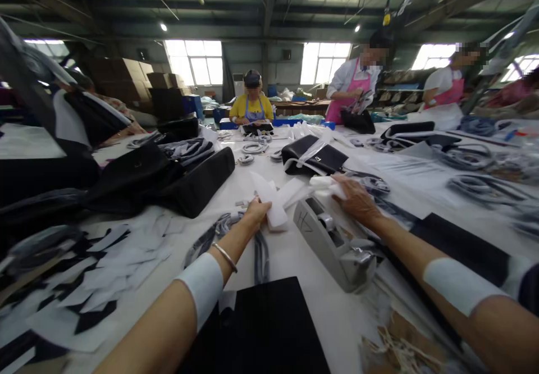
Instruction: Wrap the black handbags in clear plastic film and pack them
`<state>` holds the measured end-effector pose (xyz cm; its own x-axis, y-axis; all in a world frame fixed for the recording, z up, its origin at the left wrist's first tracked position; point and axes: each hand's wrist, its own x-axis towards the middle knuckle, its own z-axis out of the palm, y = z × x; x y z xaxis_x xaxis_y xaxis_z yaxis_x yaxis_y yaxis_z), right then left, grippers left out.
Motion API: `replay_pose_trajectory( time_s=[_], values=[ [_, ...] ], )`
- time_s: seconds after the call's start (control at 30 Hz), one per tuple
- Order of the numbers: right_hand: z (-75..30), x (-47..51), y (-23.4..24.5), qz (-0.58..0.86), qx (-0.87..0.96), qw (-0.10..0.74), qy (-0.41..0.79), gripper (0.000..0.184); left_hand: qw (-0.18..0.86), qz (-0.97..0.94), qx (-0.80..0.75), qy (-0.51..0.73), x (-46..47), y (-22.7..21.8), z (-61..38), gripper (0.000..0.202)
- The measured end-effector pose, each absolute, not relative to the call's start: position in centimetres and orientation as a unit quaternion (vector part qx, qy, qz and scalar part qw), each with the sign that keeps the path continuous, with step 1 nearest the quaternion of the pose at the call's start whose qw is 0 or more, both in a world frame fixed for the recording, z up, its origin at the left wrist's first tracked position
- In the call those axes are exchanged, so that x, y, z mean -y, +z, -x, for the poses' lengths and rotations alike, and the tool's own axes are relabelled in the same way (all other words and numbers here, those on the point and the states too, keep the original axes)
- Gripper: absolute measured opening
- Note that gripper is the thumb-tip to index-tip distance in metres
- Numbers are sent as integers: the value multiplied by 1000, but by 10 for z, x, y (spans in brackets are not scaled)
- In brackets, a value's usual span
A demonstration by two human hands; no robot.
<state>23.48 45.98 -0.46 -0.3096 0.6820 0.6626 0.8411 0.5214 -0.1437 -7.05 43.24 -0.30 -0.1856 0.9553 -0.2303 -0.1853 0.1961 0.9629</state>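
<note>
The left hand pinches a white sheet between thumb and fingers, holding it by its left edge over the middle of the table. The right hand reaches past a grey tape dispenser, its fingers close together on a folded white piece; whether they grip it or merely rest on it cannot be told. The dispenser stands between the two forearms, with dark handwriting on its side.

Just beside the left hand lies a bundle of grey straps, and nearer the person a flat black panel. Beyond the hands sits a black bag with a pale strip across it. More black bags lie to the left, near a scattered pile of white scraps. Across the table, a person in a yellow top works, and farther right stands another in a pink apron.
</note>
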Motion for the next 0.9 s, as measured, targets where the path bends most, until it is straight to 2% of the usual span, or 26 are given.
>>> replay_pose_trajectory(
  time_s=[0.1, 0.2, 0.33, 0.5, 0.57, 0.67, 0.7, 0.77, 0.83, 0.87, 0.9],
  values=[
    [-245, -467, -35, 472, 843, 243, -93, 70, 514, -366, -589, 505, -442, -11, 77, 20],
    [-253, -466, -38, 483, 844, 221, -77, 80, 493, -383, -600, 500, -442, -3, 86, 17],
    [-259, -455, -6, 502, 829, 221, -106, 74, 487, -390, -589, 513, -426, 17, 97, 16],
    [-240, -415, 66, 487, 813, 245, -204, 65, 516, -394, -559, 516, -383, 48, 107, 19],
    [-216, -382, 100, 441, 822, 277, -230, 64, 531, -398, -540, 518, -355, 63, 108, 33],
    [-167, -316, 139, 300, 868, 314, -242, 58, 550, -432, -478, 531, -297, 85, 110, 70],
    [-150, -293, 147, 247, 883, 317, -241, 55, 556, -451, -449, 535, -274, 91, 110, 77],
    [-118, -247, 153, 163, 905, 318, -230, 48, 574, -481, -399, 529, -225, 99, 113, 67],
    [-92, -207, 150, 109, 916, 320, -216, 39, 599, -486, -370, 518, -176, 103, 117, 37],
    [-81, -189, 147, 91, 918, 324, -209, 35, 611, -481, -357, 517, -152, 102, 119, 30],
    [-72, -173, 143, 79, 919, 328, -202, 32, 621, -475, -345, 519, -131, 101, 123, 34]
  ],
)
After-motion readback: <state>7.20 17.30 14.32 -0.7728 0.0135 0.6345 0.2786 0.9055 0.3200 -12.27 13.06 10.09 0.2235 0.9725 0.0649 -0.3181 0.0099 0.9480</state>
